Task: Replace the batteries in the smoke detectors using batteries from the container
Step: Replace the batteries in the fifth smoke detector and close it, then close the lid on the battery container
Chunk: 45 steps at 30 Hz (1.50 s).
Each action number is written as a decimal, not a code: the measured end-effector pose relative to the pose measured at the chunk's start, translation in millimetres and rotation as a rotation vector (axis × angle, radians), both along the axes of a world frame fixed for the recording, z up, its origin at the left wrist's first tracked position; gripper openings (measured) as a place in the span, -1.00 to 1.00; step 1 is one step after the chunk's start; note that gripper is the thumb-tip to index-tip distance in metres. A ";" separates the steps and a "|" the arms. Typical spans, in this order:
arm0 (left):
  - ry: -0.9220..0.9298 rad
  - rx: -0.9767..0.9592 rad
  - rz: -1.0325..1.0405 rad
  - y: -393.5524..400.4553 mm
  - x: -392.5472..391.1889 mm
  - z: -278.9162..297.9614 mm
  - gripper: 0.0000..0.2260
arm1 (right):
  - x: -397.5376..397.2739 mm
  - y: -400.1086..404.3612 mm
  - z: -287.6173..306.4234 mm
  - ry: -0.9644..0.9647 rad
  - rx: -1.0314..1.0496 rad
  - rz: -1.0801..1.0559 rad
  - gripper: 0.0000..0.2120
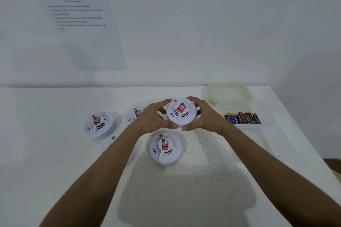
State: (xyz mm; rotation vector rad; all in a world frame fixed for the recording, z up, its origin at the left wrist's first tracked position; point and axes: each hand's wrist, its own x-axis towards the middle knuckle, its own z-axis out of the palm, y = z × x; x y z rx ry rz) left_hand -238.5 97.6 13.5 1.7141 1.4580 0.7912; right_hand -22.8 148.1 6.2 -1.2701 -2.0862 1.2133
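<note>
A round white smoke detector [181, 113] with a red label is held above the table between both hands. My left hand [153, 118] grips its left edge and my right hand [203, 118] its right edge. Another detector [165, 149] lies on the table just below the held one. A third detector [99, 124] lies at the left, and a fourth detector [135, 114] shows partly behind my left hand. A further one [110, 146] is mostly hidden under my left forearm. A clear container [265, 116] at the right holds several batteries [242, 118].
The white table [55, 153] stands against a white wall. A pale green lid [227, 92] lies behind the container. A printed sheet [81, 24] hangs on the wall at the left. The table's right edge runs diagonally at the far right.
</note>
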 end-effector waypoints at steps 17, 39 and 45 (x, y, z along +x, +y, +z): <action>0.311 -0.212 0.110 6.4 18.9 -7.5 -0.67 | -11.2 2.7 -16.0 -0.247 0.020 0.053 -0.19; 0.447 -0.079 0.138 142.7 207.5 50.1 -0.45 | 167.1 102.7 37.9 -0.459 0.199 -0.232 -0.38; 0.521 -0.188 0.228 169.9 212.6 21.8 -0.45 | 172.7 137.0 21.0 -0.507 0.105 -0.188 -0.35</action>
